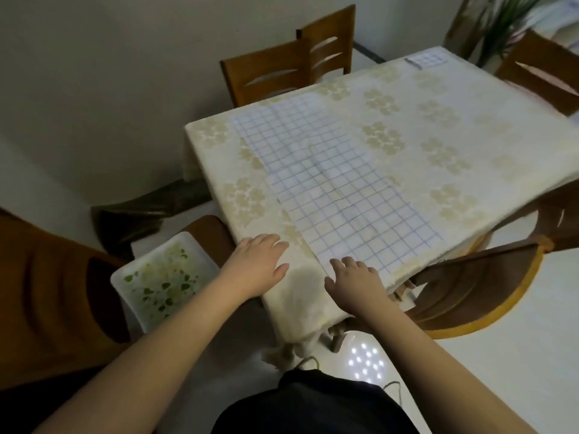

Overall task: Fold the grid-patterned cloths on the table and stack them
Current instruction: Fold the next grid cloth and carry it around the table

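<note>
1. square table (470,98) under a cream tablecloth printed with pale gold flower clusters, taking up most of the view, tilted in frame by the head angle.
2. large white cloth with a blue grid pattern (329,183), spread flat and unfolded on the near-left part of the table, reaching from the far-left edge down to the near corner.
3. brown wooden chairs with slotted backs: one (282,76) at the far side, one (470,286) tucked in at the near right, another (539,70) at the far right.
4. white plastic stool with a green leaf print (163,277), on the floor left of the table's near corner.
5. left hand (257,264), palm down on the bare tablecloth just left of the cloth's near corner, fingers loosely spread, gripping nothing.
6. right hand (354,283), palm down at the cloth's near corner, fingers (347,263) spread and resting on its edge, not pinching.
7. small folded grid-patterned cloth (427,59), lying at the table's far corner, well apart from the large one.
</note>
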Action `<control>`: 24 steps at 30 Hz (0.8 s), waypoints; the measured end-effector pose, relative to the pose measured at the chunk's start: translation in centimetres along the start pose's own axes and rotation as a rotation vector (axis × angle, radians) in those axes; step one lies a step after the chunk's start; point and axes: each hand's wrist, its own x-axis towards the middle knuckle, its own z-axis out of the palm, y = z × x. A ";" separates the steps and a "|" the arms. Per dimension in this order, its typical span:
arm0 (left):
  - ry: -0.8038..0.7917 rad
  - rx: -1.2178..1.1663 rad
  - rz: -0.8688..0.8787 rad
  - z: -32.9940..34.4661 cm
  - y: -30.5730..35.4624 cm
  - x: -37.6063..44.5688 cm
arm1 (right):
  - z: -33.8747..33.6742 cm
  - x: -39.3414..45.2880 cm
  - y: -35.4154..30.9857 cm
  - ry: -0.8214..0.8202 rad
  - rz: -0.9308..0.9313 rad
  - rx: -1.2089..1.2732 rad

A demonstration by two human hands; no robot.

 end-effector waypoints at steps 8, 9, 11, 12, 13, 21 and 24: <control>-0.128 0.103 0.098 0.6 0.1 6.7 | 1.2 3.9 1.6 -0.043 0.036 0.114; -0.138 0.113 0.101 0.8 0.0 7.5 | 1.6 4.3 1.7 -0.040 0.033 0.124; -0.158 0.113 0.112 1.3 -0.2 9.0 | 2.4 4.9 1.9 -0.042 0.016 0.141; -0.173 0.108 0.120 1.6 -0.3 9.7 | 2.8 5.2 2.1 -0.046 0.007 0.148; -0.191 0.104 0.128 2.0 -0.4 10.4 | 3.1 5.5 2.2 -0.049 0.001 0.157; -0.252 0.154 0.210 5.0 -2.7 15.4 | 4.9 8.3 2.4 -0.046 0.049 0.270; -0.238 0.182 0.273 5.9 -2.6 17.5 | 5.7 8.7 2.3 -0.047 0.102 0.313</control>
